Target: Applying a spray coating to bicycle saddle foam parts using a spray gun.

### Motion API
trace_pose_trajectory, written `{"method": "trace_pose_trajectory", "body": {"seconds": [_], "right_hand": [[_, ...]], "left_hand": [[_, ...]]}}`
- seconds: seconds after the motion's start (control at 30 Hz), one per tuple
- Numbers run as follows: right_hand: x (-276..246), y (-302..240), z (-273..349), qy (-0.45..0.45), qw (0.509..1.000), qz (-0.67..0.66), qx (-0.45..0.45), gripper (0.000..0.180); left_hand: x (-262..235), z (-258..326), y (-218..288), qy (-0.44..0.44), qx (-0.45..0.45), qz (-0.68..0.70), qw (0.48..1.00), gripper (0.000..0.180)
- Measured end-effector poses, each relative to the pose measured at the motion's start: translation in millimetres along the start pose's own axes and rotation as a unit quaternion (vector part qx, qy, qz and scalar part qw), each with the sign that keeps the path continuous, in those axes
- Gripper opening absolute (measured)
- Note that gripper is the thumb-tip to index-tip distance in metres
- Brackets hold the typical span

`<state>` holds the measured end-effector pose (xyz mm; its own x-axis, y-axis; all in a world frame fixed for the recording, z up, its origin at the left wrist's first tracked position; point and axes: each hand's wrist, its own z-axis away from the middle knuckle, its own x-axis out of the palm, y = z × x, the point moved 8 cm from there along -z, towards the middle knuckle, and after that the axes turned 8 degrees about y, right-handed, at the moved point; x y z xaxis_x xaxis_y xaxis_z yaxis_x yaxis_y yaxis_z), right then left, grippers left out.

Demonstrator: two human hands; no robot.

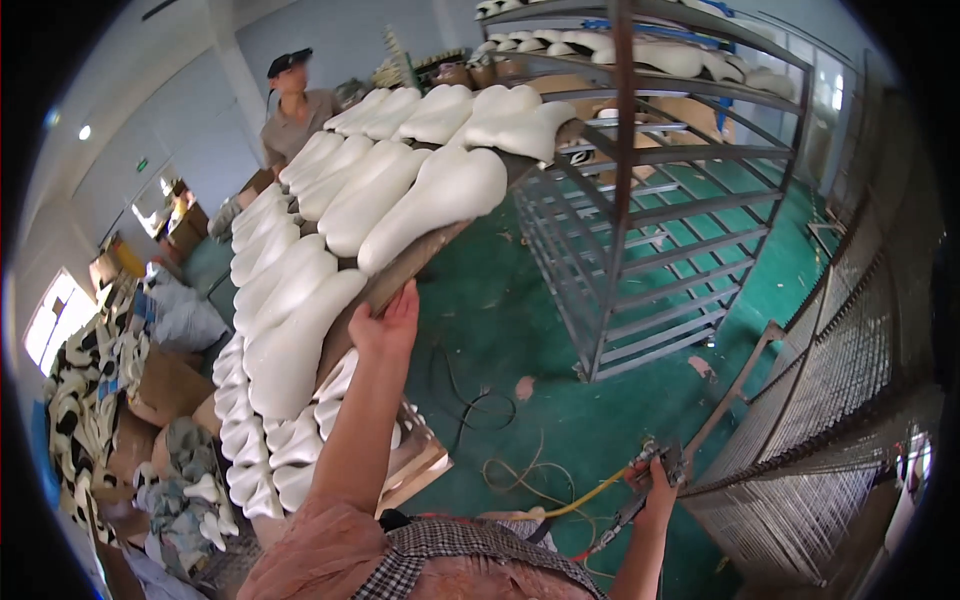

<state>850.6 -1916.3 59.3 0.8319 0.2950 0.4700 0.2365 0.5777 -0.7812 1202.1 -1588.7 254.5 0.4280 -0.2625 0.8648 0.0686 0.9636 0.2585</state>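
Note:
My left hand [388, 322] is palm up at the edge of a long brown board [405, 268], its fingers against the underside. Rows of smooth white bicycle-saddle-shaped pieces [440, 195] lie on top of the board. My right hand [655, 492], low at the right, is closed round a metal hand tool [643, 468] that looks like a spray gun. A yellow hose [597, 492] and a red-ended line run from the tool toward my apron. The fingers partly cover the tool's grip.
A grey metal rack [665, 240] holds more white pieces on its upper shelves. Below the board lie further white pieces [295, 440] above a wooden frame [425, 470]. Loose hoses [530, 470] curl on the green floor. Wire-mesh panels [790, 480] stand right; a person [300, 105] stands beyond the board.

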Motion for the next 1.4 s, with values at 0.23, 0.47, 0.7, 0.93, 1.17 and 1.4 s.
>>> {"method": "trace_pose_trajectory", "body": {"seconds": [0.23, 0.47, 0.7, 0.93, 1.17, 1.4], "right_hand": [[-81, 11, -5, 0.104, 0.993, -0.055, 0.011, 0.013], [-47, 43, -11, 0.059, 0.996, 0.031, 0.051, 0.012], [121, 103, 24, -0.168, 0.969, 0.133, 0.127, 0.015], [246, 220, 214, -0.467, 0.812, 0.309, 0.167, 0.017], [270, 325, 601, -0.727, 0.54, 0.281, 0.317, 0.013], [276, 358, 838, -0.805, 0.435, 0.212, 0.343, 0.027]], "left_hand": [[69, -70, -171, -0.033, -0.059, -0.081, 0.994, 0.037], [94, -85, -257, -0.39, -0.072, -0.288, 0.872, 0.009], [-149, -11, -160, -0.254, -0.132, -0.64, 0.713, 0.025], [-46, 215, 267, -0.361, 0.326, -0.309, 0.817, 0.03], [-91, 485, 449, -0.396, 0.544, -0.276, 0.687, 0.029], [-145, 543, 518, -0.384, 0.555, -0.413, 0.612, 0.026]]}}
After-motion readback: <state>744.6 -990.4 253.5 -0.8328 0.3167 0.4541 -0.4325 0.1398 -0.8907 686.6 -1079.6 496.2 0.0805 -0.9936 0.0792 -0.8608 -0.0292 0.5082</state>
